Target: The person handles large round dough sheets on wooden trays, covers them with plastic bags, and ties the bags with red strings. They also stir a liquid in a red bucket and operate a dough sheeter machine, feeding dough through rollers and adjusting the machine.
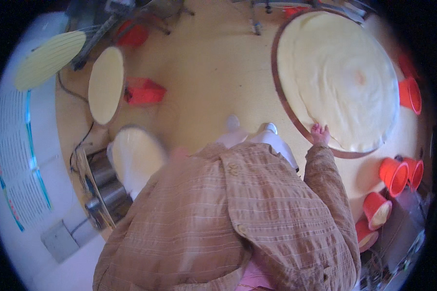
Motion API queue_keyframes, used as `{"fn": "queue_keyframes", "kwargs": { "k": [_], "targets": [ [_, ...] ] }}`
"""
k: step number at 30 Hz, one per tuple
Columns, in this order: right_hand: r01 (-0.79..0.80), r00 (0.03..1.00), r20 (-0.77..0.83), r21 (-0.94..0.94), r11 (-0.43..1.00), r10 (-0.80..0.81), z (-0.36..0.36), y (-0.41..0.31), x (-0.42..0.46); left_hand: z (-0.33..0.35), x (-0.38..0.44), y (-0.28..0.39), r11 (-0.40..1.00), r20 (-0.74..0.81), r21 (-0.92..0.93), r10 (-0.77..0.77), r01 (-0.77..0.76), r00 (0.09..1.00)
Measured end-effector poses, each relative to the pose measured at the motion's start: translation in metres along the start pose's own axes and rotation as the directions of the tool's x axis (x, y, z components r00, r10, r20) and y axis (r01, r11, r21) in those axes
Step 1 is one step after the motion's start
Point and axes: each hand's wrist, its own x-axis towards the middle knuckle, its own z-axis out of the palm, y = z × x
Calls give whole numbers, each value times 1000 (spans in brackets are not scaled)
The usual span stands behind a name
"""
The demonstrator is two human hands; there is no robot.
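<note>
My right hand [320,134] rests at the near edge of a large round table [293,122], palm partly up and fingers slightly apart. Nothing is visibly held in it. A cream-coloured sheet [335,72] covers most of the tabletop, with soft wrinkles and a small reddish-brown spot; the table's brown rim shows along the left and near side. My left hand [180,154] is only a pinkish blur beside the brown checked jacket, so its fingers cannot be made out. Left of it is a pale round surface [138,156], also blurred.
Several red buckets [393,176] lie or stand at the right. An upright-looking cream disc [106,85] and a ribbed yellowish disc [51,60] are at the left, near a red container [145,91]. Dark metal rollers [107,178] and a cable lie close to the wall poster [20,156].
</note>
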Motion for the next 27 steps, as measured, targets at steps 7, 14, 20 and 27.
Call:
{"fn": "queue_keyframes", "kwargs": {
  "k": [7, 14, 20, 27],
  "targets": [
    [30, 999, 19, -46, 999, -29, 2, -2, -4, 10, -22, -30, 998, -51, -56, -44, 41, 998],
    [189, 981, 69, -190, 963, -179, 21, 2, -18, 20, 2, -64, 995, -20, -94, -37, 35, 999],
    [281, 955, 139, -152, 948, -261, 34, 12, -50, 23, 12, -104, 988, -4, -144, -63, 62, 998],
    [222, 967, 161, -140, 965, -199, 56, 45, -60, 34, 25, -142, 969, 20, -248, -2, 7, 1000]
  ]
}}
